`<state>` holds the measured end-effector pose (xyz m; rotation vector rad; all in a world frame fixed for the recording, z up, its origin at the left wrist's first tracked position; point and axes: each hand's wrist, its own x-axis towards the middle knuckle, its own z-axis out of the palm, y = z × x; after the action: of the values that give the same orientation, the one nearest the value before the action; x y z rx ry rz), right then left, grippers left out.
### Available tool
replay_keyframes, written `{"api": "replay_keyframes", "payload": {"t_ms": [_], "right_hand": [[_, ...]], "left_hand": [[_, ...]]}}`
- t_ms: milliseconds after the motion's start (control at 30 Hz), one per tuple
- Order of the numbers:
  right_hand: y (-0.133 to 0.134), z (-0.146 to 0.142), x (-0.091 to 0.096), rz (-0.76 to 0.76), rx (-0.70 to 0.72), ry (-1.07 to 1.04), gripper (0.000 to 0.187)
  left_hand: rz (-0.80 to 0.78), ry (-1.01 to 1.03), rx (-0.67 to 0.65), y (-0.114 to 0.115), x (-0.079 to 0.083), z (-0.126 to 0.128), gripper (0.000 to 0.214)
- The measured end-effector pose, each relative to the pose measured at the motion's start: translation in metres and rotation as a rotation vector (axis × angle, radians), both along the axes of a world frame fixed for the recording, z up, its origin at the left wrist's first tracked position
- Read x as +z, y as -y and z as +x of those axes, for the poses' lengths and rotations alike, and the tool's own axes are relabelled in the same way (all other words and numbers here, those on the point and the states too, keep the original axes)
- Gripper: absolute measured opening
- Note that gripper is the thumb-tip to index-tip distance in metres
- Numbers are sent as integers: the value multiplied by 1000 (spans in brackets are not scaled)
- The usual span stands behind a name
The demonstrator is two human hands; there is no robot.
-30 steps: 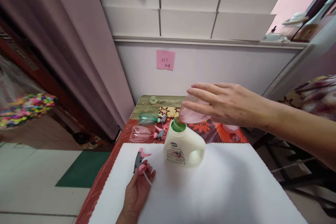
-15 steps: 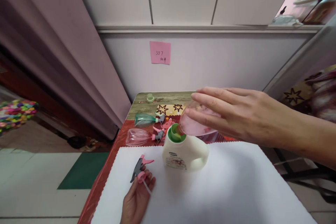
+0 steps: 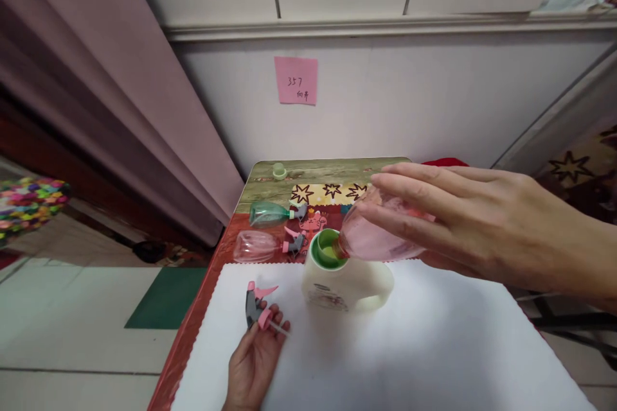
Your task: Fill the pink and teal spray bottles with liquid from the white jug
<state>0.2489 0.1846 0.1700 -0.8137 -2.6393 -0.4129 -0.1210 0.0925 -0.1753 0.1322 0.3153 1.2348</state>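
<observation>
My right hand (image 3: pixel 463 225) grips a clear pink bottle (image 3: pixel 373 241), tipped with its neck at the green mouth of a white jug (image 3: pixel 344 276) that stands on the white mat (image 3: pixel 409 347). My left hand (image 3: pixel 255 359) rests on the mat and pinches a pink and grey spray trigger head (image 3: pixel 258 305) with its thin dip tube. The jug has a handle on its right side.
Behind the mat lie a green spray bottle (image 3: pixel 272 212) and a pink spray bottle (image 3: pixel 265 245) on the red patterned cloth. A small green cap (image 3: pixel 279 171) sits at the table's far edge. A pink note (image 3: pixel 295 80) hangs on the wall; a curtain hangs left.
The pink bottle in my right hand has tipped lower, flatter over the jug's mouth. The view has tilted down. My left hand keeps the trigger head in place.
</observation>
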Motion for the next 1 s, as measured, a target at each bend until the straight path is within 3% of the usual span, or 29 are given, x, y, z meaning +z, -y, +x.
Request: {"api": "replay_keyframes", "payload": {"t_ms": [100, 167, 267, 333, 433, 533, 633, 733, 833, 1000], "right_hand": [[4, 5, -10, 18, -44, -19, 49], [12, 10, -24, -51, -151, -183, 62], [35, 23, -62, -333, -310, -589, 79], [56, 33, -96, -607, -355, -753, 71], [93, 39, -143, -965, -351, -1066, 68], [125, 32, -168, -1139, -359, -1220, 74], [143, 18, -168, -1071, -413, -1066, 73], [151, 9, -157, -901, -476, -916, 68], [155, 8, -148, -790, -460, -881, 69], [164, 15, -146, -724, -439, -887, 69]], "left_hand": [[-17, -40, 21, 1, 2, 3, 39], [-36, -82, 39, 3, 2, 5, 38], [-66, -144, 74, 5, 5, 7, 34], [-79, -172, 110, 5, 16, 7, 31], [-89, -203, 197, 2, 54, 5, 26], [-92, -282, 322, -5, 111, 9, 25], [-19, -390, 418, -14, 164, 23, 26], [84, -466, 416, -14, 197, 40, 35], [140, -519, 400, -9, 213, 53, 35], [179, -563, 362, 1, 223, 62, 30]]}}
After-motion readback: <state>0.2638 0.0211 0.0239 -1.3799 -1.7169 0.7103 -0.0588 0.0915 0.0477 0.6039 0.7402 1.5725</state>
